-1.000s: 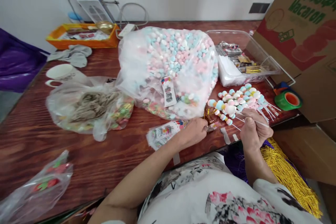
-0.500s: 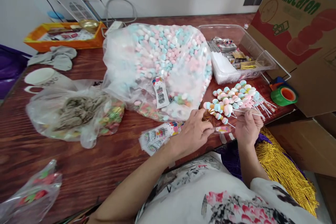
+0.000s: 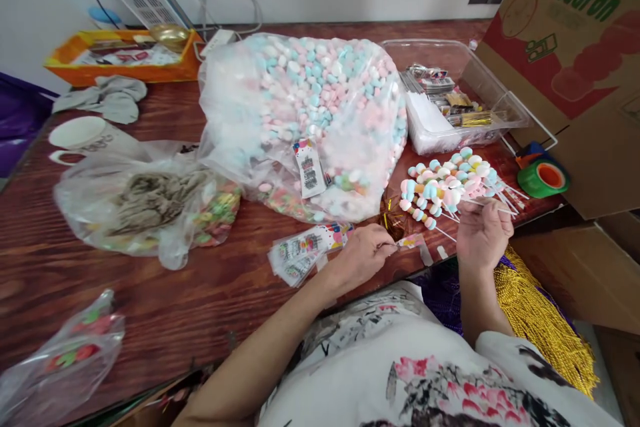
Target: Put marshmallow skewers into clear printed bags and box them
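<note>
Marshmallow skewer (image 3: 453, 197) — right side, by the skewer pile (image 3: 470, 167); stick pinched in my right hand (image 3: 483, 230). I judge it light, soft, easily dented: hold the stick. Clear wrapper (image 3: 411, 241) — near edge, probably slippery; left end pinched by my left hand (image 3: 363, 257).

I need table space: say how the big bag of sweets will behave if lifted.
The big bag will probably sag, its plastic being thin and creased. Its sweets look puffy, so it may be light for its size. The packet lying on it could slide off.
</note>
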`<state>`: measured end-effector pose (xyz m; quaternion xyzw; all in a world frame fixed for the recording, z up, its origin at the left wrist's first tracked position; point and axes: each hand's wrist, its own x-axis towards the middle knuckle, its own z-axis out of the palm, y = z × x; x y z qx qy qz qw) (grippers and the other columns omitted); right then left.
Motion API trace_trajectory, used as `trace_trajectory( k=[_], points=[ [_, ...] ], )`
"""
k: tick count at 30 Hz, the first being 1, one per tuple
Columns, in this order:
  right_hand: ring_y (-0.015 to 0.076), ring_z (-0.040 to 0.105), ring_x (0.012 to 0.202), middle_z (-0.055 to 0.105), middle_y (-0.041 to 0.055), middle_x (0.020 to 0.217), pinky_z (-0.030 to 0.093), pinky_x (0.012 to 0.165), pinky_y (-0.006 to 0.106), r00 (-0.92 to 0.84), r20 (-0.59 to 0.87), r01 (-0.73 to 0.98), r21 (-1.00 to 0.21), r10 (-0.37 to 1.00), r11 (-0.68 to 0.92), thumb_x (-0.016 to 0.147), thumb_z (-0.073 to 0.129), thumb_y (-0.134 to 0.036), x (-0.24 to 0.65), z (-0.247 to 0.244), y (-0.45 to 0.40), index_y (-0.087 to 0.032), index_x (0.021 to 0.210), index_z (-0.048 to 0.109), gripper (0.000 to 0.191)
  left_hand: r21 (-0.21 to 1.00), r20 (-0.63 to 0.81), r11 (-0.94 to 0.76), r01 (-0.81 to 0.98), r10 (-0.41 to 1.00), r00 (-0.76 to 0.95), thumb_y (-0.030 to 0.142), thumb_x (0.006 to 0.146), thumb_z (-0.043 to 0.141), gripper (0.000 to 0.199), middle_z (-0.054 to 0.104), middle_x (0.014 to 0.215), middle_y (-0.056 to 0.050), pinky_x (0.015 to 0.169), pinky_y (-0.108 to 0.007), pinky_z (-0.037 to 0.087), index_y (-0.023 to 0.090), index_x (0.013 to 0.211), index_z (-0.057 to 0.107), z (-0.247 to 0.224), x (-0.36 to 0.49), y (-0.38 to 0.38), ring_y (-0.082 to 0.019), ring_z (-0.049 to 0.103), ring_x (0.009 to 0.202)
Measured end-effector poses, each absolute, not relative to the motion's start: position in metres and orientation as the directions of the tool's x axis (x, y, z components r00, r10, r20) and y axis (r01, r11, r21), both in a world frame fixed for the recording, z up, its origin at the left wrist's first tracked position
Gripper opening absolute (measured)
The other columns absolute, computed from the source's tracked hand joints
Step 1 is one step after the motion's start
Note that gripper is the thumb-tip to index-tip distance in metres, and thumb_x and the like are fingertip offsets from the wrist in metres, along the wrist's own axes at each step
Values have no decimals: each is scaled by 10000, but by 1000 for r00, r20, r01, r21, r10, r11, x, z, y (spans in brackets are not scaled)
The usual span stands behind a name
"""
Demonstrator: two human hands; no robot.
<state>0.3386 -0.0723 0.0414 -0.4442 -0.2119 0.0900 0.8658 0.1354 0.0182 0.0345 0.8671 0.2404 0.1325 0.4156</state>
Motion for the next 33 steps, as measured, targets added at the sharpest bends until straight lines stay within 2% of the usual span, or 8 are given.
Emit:
trace_trajectory(
  k=[2, 5, 14, 17, 20, 24, 28, 33],
  points=[
    [102, 631, 605, 657, -29, 748, 537, 657, 302, 882, 301, 18, -791, 364, 612, 804, 669, -221, 335, 48, -74, -189, 713, 659, 97, 854, 91, -462, 240, 586, 805, 173, 841, 601, 159, 712, 870, -48, 773, -279, 465, 175, 749, 730, 35, 124, 17, -159, 639, 823],
    [106, 628, 619, 651, -30, 698, 526, 648, 281, 849, 323, -6, -786, 419, 619, 790, 697, -223, 324, 63, -78, -189, 685, 669, 114, 915, 112, -353, 197, 689, 716, 210, 829, 649, 133, 701, 788, -44, 719, -271, 466, 160, 730, 723, 35, 106, 14, -147, 627, 736],
    [155, 586, 536, 624, -8, 548, 524, 644, 372, 642, 502, 57, -785, 579, 617, 830, 656, -282, 299, 86, -82, -185, 669, 692, 191, 931, 175, -304, 200, 856, 486, 231, 823, 690, 153, 646, 669, -9, 616, -250, 436, 156, 691, 678, 33, 59, -1, -122, 571, 634],
    [194, 645, 620, 683, 8, 620, 539, 715, 426, 592, 499, 95, -823, 632, 561, 812, 679, -254, 291, 82, -83, -200, 720, 723, 115, 875, 321, -443, 193, 832, 453, 204, 843, 672, 119, 660, 712, -21, 655, -265, 460, 160, 732, 664, 35, 49, -6, -132, 588, 678],
    [206, 674, 697, 718, 15, 686, 537, 778, 433, 514, 466, 98, -866, 720, 491, 794, 711, -237, 285, 77, -85, -225, 768, 743, 43, 709, 501, -662, 241, 714, 489, 158, 858, 638, 64, 680, 780, -48, 708, -302, 475, 165, 797, 657, 31, 43, -9, -154, 596, 740],
    [179, 636, 630, 667, 15, 611, 529, 703, 380, 380, 331, -83, -918, 864, 388, 834, 677, -309, 279, 67, -78, -207, 715, 723, 164, 524, 609, -820, 228, 549, 573, 104, 870, 584, 82, 696, 844, -74, 738, -336, 492, 166, 870, 639, 19, 38, -10, -173, 599, 791],
    [137, 610, 610, 683, 5, 690, 491, 601, 294, 413, 274, -67, -942, 868, 329, 838, 679, -261, 268, 50, -71, -220, 759, 725, 100, 529, 619, -826, 194, 531, 578, 93, 875, 567, 96, 689, 866, -84, 760, -346, 509, 161, 908, 625, 6, 29, -11, -179, 607, 823],
    [170, 620, 653, 650, 6, 629, 521, 679, 360, 289, 256, -195, -927, 922, 319, 860, 652, -298, 254, 46, -68, -218, 712, 695, 173, 673, 530, -714, 193, 647, 548, 123, 901, 545, 86, 686, 976, -110, 855, -345, 521, 164, 905, 621, 2, 12, -15, -189, 643, 949]
  ],
)
